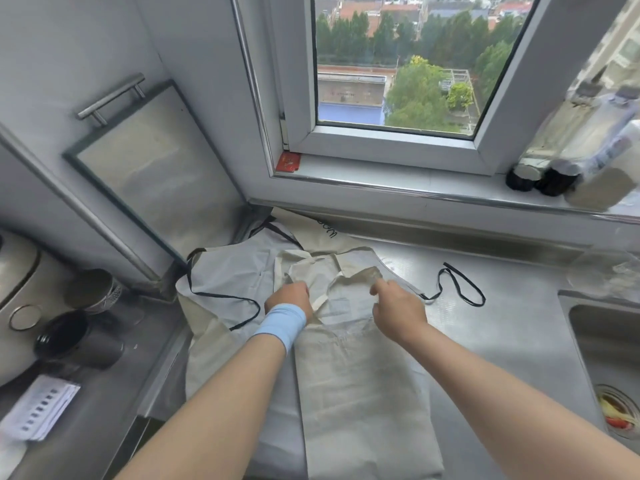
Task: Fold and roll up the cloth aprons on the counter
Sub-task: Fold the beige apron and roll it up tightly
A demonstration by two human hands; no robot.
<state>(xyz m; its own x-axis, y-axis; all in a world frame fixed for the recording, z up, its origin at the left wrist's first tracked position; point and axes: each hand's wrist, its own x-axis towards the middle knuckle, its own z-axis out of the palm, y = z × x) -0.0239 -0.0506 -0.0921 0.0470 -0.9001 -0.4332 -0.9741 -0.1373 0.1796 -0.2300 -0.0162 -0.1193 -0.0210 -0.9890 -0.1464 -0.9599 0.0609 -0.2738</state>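
From my remote seat, the far left shows a rounded white appliance (14, 296) at the left edge of the stainless steel desk (512, 327), with a black cylindrical cup (74, 341) lying on its side and a shiny metal canister (91, 289) just beside it; a white printed slip of paper (38, 407) lies toward the near-left corner. Moving right, I see a pale grey cloth apron with thin black ties (225, 271) spread flat toward the back of the desk below the window corner, one black tie looping across it. On top of it, running toward the near edge, lies a beige cloth apron (363, 393) folded into a long narrow strip. My left hand (289, 296), with a light blue band (280, 323) at the wrist, is closed in a fist on the beige apron's top left corner, knuckles up. My right hand (398, 303) pinches the top right corner of the same apron between thumb and fingertips, and the cloth between the two hands is bunched and lifted slightly. Just right of that hand, a loose black tie (457, 284) curls on the bare steel. At the right edge a steel sink (609, 358) is sunk into the desk, with food scraps in its drain (616, 414). Dark-capped bottles (540, 174) lie on the windowsill (381, 183) above.
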